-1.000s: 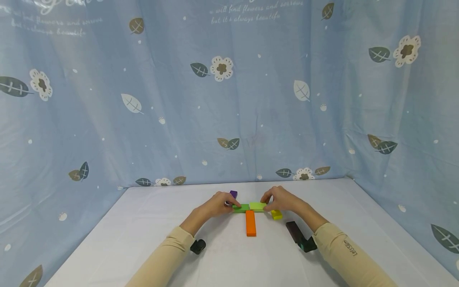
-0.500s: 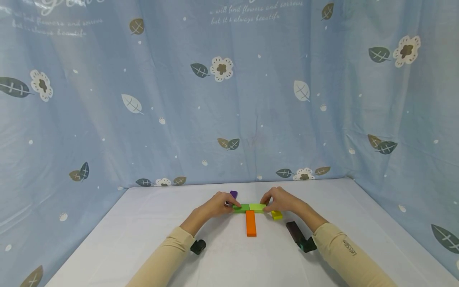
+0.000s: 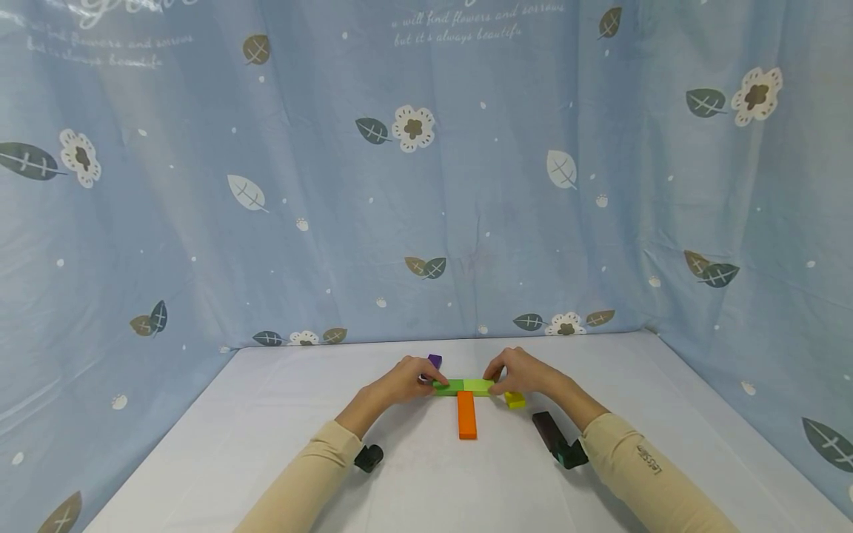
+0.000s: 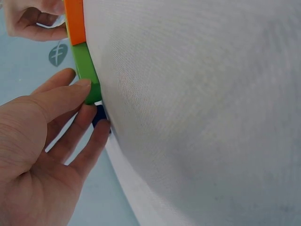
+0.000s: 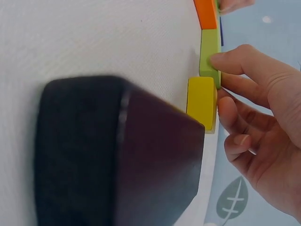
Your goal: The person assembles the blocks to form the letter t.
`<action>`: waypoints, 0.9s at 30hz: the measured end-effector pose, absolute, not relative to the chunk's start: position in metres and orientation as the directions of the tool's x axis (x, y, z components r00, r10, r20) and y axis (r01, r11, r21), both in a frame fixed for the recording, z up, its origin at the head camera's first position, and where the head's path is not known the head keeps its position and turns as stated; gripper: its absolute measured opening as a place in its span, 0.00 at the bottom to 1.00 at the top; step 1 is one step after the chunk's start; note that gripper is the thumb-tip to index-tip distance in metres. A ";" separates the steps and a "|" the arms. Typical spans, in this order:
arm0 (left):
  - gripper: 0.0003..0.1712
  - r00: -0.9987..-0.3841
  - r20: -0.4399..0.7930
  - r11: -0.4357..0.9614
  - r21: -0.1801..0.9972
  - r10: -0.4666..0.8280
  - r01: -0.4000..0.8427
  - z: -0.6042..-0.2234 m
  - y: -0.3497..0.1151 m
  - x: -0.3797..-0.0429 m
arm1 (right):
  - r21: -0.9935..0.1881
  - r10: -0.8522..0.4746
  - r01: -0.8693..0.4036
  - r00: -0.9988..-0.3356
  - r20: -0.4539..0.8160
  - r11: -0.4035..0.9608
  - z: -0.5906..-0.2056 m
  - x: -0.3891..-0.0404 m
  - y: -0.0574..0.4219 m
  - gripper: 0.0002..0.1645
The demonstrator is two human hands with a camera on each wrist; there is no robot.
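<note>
Surface (image 3: 426, 488): cloth-covered, white, finely woven, faintly creased.
Room: pale-blue curtain (image 3: 320, 222), printed with leaves and flowers, behind and at both sides.
Left hand (image 3: 403, 380): grip pinching the green block (image 3: 456, 387).
Right hand (image 3: 523, 369): grip pinching the light-green block (image 3: 477, 387), end to end with the green block.
Bars: smooth, straight-edged; orange block (image 3: 467, 417) meeting the pair at their join, yellow block (image 3: 515, 400) beside the right hand.

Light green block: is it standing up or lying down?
Lying down. In the head view, the light green block stretches sideways, long and low, the right hand at one end.
</note>
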State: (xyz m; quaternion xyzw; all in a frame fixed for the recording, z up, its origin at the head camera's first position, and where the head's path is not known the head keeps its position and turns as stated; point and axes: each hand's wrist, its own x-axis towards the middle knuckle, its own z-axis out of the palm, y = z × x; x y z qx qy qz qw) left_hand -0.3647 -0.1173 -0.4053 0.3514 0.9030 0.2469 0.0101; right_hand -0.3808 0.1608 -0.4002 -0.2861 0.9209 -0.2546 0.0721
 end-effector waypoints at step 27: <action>0.13 -0.738 0.185 0.645 0.382 0.648 0.662 -0.406 -0.113 -0.358 | -0.553 -0.528 -0.422 -0.848 -0.040 0.719 -0.400 -0.381 0.161 0.14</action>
